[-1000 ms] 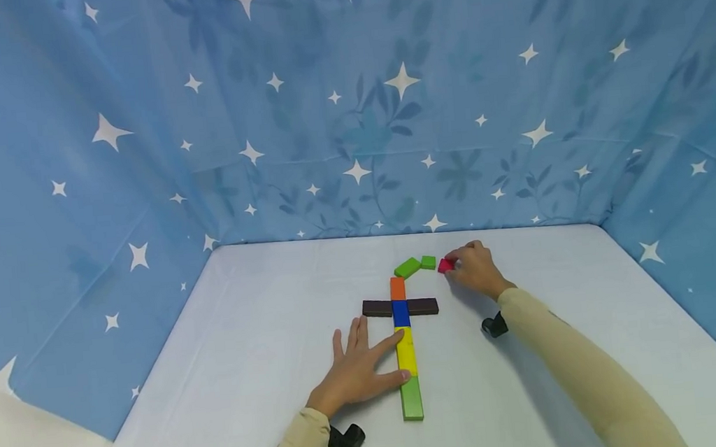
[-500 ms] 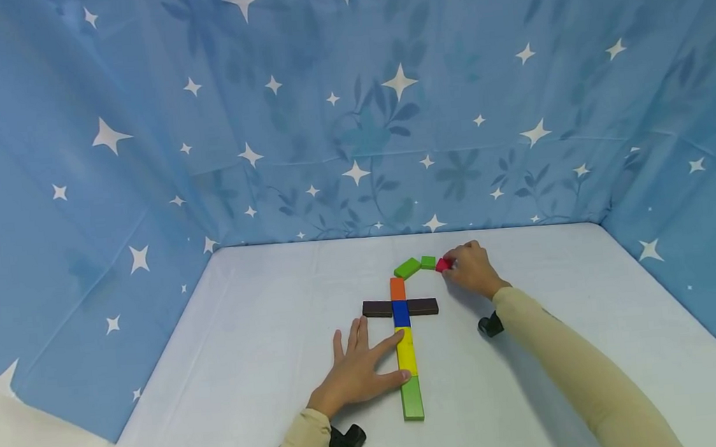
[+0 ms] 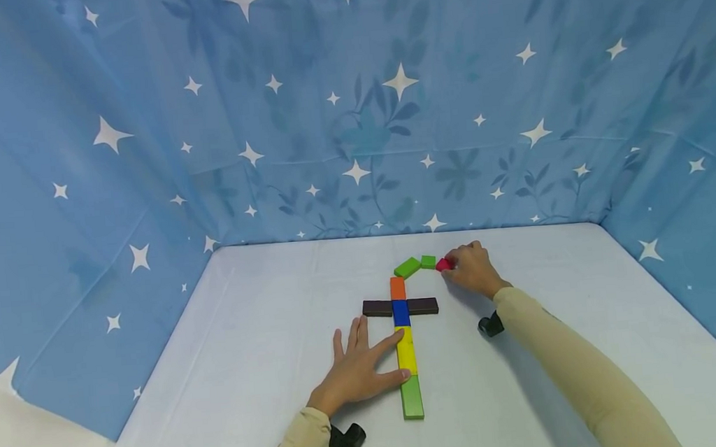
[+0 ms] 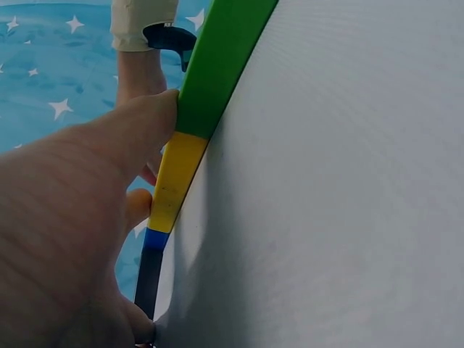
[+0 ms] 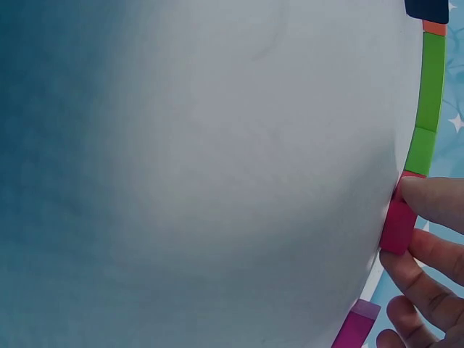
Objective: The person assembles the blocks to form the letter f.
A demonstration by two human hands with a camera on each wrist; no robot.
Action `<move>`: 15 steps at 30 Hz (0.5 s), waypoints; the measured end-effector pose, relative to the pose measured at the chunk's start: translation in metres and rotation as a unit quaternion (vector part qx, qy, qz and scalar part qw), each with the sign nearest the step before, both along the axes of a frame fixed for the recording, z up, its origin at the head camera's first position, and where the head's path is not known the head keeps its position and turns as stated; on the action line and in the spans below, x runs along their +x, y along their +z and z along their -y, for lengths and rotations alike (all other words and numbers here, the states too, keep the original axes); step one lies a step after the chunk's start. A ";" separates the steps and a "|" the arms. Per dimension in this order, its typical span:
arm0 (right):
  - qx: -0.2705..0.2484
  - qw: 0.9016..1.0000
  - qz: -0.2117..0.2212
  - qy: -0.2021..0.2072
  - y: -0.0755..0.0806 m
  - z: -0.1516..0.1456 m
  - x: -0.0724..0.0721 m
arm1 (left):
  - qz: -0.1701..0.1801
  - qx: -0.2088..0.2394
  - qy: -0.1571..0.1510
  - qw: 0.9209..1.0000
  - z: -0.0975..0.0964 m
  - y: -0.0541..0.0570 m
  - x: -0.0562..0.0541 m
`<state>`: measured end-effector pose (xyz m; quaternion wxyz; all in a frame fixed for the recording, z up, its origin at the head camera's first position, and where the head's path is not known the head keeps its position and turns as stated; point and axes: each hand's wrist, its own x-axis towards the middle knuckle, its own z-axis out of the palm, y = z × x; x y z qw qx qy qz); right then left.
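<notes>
My left hand (image 3: 357, 371) lies with fingers spread at the left of a row of blocks. Its index fingertip touches the yellow block (image 3: 407, 353), and its thumb rests where yellow meets the long green block (image 3: 412, 398). In line beyond are a blue block (image 3: 401, 313) and an orange block (image 3: 397, 288), with a dark block on either side of the blue. My right hand (image 3: 474, 269) pinches a red block (image 5: 399, 226) at the far end of the curve, beside the small green block (image 3: 428, 262); the fingers partly cover it in the head view.
A longer green block (image 3: 408, 269) lies slanted between the orange and small green ones. In the right wrist view, a magenta block (image 5: 355, 324) lies beyond the right fingers. A blue star-patterned curtain (image 3: 349, 112) borders the white table (image 3: 264, 315) at the back and sides.
My right hand has slid the red block slightly left, up to the small green block, and then held it there. My left hand has stayed in place.
</notes>
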<state>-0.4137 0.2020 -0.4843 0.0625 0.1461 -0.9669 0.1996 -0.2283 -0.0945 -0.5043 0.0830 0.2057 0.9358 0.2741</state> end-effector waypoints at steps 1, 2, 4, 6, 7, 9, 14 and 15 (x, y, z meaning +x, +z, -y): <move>0.002 1.000 0.000 0.000 0.000 0.000 0.000 | 0.000 -0.001 0.000 1.000 0.000 0.000 0.000; 0.002 1.000 0.000 0.000 0.000 0.000 0.000 | 0.000 -0.001 0.000 1.000 0.000 -0.001 0.000; 0.004 1.000 -0.001 -0.001 0.001 0.000 0.000 | -0.001 -0.003 0.000 1.000 0.000 -0.001 -0.001; 0.003 1.000 0.002 -0.005 0.001 0.000 0.000 | 0.000 -0.004 0.000 1.000 0.000 -0.001 -0.001; 0.001 1.000 0.006 -0.008 0.001 0.000 0.001 | 0.002 -0.004 0.000 1.000 0.000 -0.001 -0.001; -0.007 1.000 0.014 -0.016 0.001 0.001 0.002 | 0.004 -0.004 0.000 1.000 0.000 -0.001 -0.002; -0.021 0.999 0.027 -0.027 -0.001 0.000 0.002 | 0.005 -0.006 0.003 1.000 -0.001 -0.001 -0.001; -0.021 0.999 0.026 -0.028 -0.001 0.000 0.002 | 0.005 -0.006 0.004 1.000 -0.001 -0.001 -0.001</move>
